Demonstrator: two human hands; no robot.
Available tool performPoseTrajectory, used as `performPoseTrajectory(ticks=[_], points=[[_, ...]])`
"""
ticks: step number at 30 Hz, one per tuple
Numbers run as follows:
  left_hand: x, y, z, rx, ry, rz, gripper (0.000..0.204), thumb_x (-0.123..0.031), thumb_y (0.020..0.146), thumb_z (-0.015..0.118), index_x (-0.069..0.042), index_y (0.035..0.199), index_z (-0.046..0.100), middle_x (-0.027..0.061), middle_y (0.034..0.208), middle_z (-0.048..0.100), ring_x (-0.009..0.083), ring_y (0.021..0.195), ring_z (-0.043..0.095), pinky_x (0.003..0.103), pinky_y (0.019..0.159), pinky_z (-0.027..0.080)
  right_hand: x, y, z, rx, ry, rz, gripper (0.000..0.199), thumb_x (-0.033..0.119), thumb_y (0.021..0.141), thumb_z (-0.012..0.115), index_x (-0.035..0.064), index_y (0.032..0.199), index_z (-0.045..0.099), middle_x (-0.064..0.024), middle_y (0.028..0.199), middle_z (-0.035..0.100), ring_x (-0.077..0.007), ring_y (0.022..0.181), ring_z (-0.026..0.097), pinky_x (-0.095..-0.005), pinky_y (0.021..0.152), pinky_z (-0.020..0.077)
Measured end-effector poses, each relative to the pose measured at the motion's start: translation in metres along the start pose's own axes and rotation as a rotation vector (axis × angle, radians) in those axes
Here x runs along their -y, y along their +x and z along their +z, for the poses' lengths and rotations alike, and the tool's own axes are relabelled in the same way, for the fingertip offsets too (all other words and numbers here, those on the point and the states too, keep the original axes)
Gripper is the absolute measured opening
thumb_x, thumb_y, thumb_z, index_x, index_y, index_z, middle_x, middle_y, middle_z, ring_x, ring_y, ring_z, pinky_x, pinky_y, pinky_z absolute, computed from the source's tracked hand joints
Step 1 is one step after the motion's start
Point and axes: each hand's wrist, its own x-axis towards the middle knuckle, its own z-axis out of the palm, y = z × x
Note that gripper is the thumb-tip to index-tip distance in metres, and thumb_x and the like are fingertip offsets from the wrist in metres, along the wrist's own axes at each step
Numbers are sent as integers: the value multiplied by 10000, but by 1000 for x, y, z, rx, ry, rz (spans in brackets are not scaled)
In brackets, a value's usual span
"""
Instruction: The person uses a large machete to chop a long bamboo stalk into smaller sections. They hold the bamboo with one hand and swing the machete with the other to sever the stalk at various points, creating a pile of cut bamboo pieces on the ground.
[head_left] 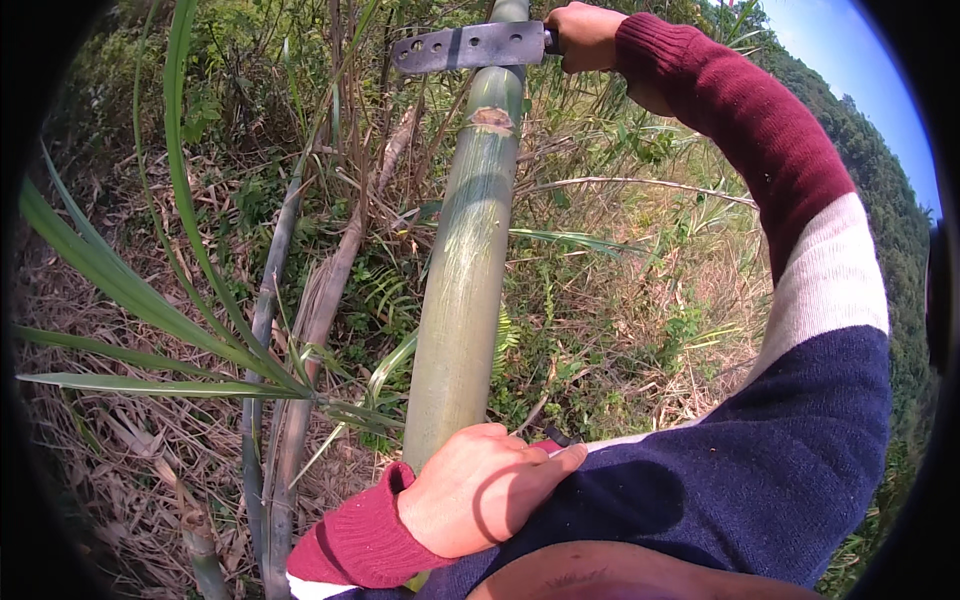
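A thick green bamboo pole [455, 270] runs from near my body away to the top of the view, its surface partly pale and scraped. My right hand [587, 38] is closed round the black handle of a broad knife [470, 48]. The dark blade, with a row of holes, lies across the pole's far part, just beyond a node. Close to my body, my left hand [470, 495] lies over the near part of the pole, closed on it. Most of its fingertips are hidden. A small black piece [560, 436] shows beside this hand; I cannot tell what it is.
Long green leaves [140, 285] spread on the left. Slender upright stalks [268, 330] stand left of the pole, with a cut stump [200, 540] lower down. Dry leaves and brush [130, 430] cover the ground. A wooded slope [850, 150] rises at the far right.
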Motion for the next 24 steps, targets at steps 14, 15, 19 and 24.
performPoseTrajectory(ticks=[14,15,19,24], points=[[-4,-2,-7,60,55,-49,464,-133,818,615,-53,1275,601,55,664,623,238,627,641,365,614,494,24,-20,23,-179,94,-10,472,73,647,722,29,1114,672,-201,880,709,-355,827,700,-421,757,562],[-6,3,-4,53,52,-13,467,-140,821,616,-56,1281,599,52,664,623,234,624,639,361,611,491,-10,-11,33,-199,76,132,466,82,652,724,15,1111,672,-208,867,705,-348,825,702,-428,757,560],[-6,0,-5,25,131,-74,468,-156,837,613,-66,1295,594,39,666,619,215,624,634,344,604,474,72,-23,43,-271,173,-114,396,83,658,702,-8,1042,667,-219,860,697,-380,847,682,-451,795,548],[-4,8,2,85,127,44,455,-160,858,602,-73,1304,594,27,689,622,200,641,631,332,605,460,-2,-20,44,-174,80,233,373,90,678,702,-21,1032,665,-217,837,701,-359,839,698,-430,801,561]])
